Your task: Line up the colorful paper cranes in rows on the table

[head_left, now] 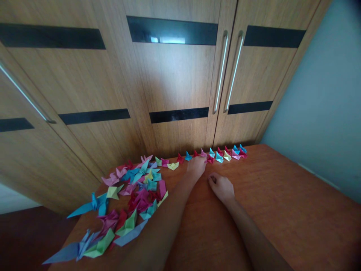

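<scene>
Small folded paper boats stand in two short rows along the back of the table, among them a yellow boat point(227, 156) and a light blue boat point(219, 157). My left hand point(197, 166) reaches to the left end of the front row, its fingers closed at a red paper boat point(210, 159); the fingertips are partly hidden. Just behind them is a pink boat point(203, 153). My right hand point(222, 187) rests on the tabletop nearer to me, fingers curled in and nothing visible in them.
On the left of the wooden table point(282, 210) lies a heap of coloured folded paper point(141, 201), with a blue paper crane point(94, 203) and a lilac crane point(80, 246) at its edge. A wooden wardrobe point(177, 82) stands right behind; a pale wall point(318, 113) borders the right.
</scene>
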{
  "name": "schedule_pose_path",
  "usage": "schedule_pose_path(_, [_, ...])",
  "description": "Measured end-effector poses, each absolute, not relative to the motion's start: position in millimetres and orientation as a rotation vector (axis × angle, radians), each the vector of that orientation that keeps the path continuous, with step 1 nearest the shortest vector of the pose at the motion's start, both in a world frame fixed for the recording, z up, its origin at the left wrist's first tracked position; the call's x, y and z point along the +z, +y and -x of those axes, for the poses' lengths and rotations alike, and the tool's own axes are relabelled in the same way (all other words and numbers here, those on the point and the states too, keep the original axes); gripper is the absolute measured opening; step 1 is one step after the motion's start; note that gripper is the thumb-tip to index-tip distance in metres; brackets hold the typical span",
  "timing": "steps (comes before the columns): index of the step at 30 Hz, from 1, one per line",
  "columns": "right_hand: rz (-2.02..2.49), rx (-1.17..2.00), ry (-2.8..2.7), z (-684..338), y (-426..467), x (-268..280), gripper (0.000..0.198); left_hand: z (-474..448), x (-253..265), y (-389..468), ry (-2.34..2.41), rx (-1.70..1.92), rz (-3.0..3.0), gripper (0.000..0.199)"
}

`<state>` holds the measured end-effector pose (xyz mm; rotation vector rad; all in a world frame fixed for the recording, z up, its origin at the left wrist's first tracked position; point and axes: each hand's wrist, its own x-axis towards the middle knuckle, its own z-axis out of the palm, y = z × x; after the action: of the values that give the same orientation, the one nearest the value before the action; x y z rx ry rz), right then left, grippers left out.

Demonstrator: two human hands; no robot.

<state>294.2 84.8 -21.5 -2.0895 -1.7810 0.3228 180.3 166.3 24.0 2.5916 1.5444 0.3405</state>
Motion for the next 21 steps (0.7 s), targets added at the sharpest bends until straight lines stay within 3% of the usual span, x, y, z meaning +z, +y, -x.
schedule_pose_path(11, [2.054,0.342,-1.752,-295,86,-26,0.022,-113,36,168,1.816,0.433,-2.577,0.026])
schedule_pose_path(21, [2.051,0.344,-1.758,-296,85,-26,0.022,-62,30,169,1.881,0.235,-2.611,0.022])
